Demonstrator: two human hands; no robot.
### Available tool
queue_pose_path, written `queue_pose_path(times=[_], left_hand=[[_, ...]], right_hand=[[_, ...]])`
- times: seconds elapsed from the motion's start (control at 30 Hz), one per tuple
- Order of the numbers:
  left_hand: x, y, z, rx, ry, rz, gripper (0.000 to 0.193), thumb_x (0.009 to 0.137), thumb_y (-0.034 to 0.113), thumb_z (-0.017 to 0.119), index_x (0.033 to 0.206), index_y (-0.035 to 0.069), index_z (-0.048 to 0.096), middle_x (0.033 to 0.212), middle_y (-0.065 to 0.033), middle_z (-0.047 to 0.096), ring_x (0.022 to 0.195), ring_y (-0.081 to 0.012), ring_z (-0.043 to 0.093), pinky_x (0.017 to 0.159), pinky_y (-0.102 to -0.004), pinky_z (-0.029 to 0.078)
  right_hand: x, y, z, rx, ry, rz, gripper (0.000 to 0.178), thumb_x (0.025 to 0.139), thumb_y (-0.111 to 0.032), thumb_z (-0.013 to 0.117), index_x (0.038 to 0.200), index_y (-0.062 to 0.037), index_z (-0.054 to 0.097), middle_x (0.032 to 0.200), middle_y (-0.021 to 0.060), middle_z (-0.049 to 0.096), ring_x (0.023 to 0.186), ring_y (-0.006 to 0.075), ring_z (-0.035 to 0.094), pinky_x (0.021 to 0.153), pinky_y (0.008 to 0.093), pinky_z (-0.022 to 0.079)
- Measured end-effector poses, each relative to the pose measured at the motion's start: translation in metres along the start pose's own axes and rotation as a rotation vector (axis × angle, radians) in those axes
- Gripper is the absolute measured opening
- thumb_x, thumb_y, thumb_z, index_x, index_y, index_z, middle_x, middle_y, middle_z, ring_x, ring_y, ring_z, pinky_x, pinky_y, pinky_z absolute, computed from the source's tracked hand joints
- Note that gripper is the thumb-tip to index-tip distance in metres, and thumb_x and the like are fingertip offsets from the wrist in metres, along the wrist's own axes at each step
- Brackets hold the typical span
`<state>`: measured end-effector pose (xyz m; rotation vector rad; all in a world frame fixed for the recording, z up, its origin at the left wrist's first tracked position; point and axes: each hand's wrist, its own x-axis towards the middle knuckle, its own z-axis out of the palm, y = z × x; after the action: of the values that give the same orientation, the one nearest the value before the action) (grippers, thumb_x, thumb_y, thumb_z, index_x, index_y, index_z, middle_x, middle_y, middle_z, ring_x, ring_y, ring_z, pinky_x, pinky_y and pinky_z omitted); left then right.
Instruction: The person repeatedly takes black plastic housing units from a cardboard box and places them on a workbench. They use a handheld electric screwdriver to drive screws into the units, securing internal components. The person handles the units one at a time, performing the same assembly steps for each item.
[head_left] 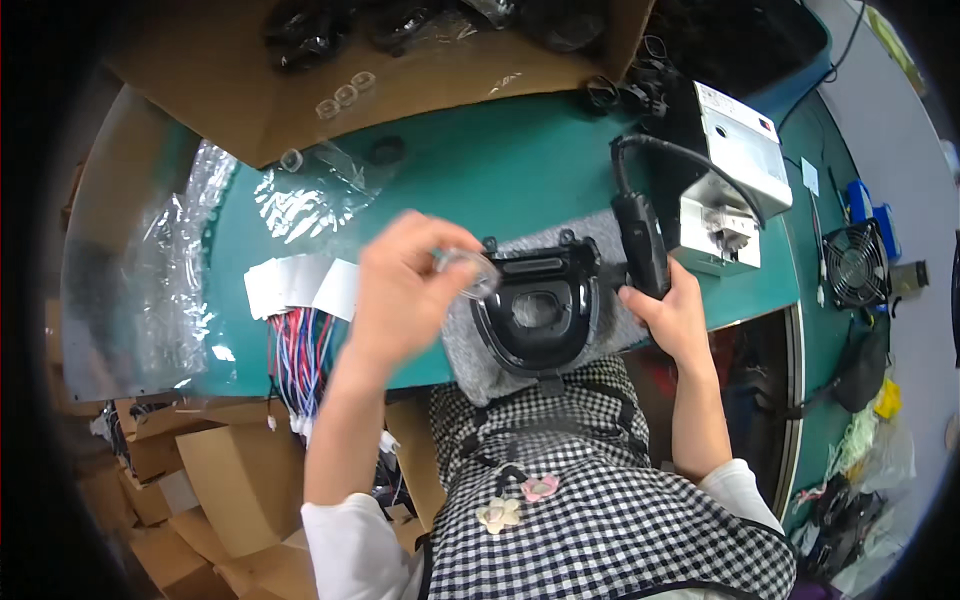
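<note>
A clear round plastic piece (477, 275) is pinched between the fingertips of my left hand (408, 285), over the upper left edge of a black U-shaped plastic housing (588, 312). The housing lies on a grey felt-like pad (462, 345) at the table's front edge and has a rounded opening in its middle. My right hand (675, 312) is closed around the lower end of a black cylindrical handle (641, 245) beside the housing, its thumb near the housing's right side. A black cable rises from the handle's top; the fingers behind it are partly hidden.
A white boxy device (740, 145) with a metal front part stands right of the handle. White cards (290, 285) with coloured wires hang over the front edge at left. Clear plastic bags (310, 200) lie beyond, and a cardboard box (440, 85) with clear rings stands at the back.
</note>
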<state>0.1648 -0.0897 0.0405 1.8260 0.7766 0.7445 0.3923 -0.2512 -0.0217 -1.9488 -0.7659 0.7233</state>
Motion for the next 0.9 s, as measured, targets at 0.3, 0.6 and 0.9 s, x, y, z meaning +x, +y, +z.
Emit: queue_pose_path(times=[0.3,0.6,0.9], left_hand=[[-0.023,-0.021,0.07,0.785,-0.035,0.281,0.017,0.067,0.006,0.073,0.071,0.005,0.056,0.117,-0.0122,0.055,0.121,-0.0332,0.042,0.103,-0.0531,0.025],[-0.029,-0.022,0.07,0.646,0.033,0.069,0.027,0.064,0.005,0.074,0.083,0.007,0.055,0.133,-0.0133,0.043,0.131,-0.0342,0.03,0.107,-0.0579,0.011],[-0.083,-0.046,0.066,0.48,0.103,-0.006,0.062,0.063,0.024,0.074,0.119,0.01,0.049,0.133,-0.0179,0.034,0.131,-0.0393,0.021,0.105,-0.0598,0.008]], right_hand=[[-0.031,-0.021,-0.007,0.086,-0.044,-0.045,0.042,0.066,-0.012,0.073,0.101,0.0053,0.057,0.079,0.0045,0.059,0.073,0.0113,0.052,0.069,0.0267,0.045],[-0.032,-0.051,0.008,-0.076,-0.138,-0.292,0.047,0.063,-0.017,0.073,0.101,0.0064,0.058,0.086,0.0158,0.063,0.076,0.0246,0.062,0.072,0.0324,0.048],[-0.021,-0.073,0.048,-0.508,-0.346,-0.503,0.042,0.061,-0.018,0.074,0.096,0.0013,0.062,0.095,0.0162,0.063,0.086,0.0357,0.062,0.074,0.041,0.05]])
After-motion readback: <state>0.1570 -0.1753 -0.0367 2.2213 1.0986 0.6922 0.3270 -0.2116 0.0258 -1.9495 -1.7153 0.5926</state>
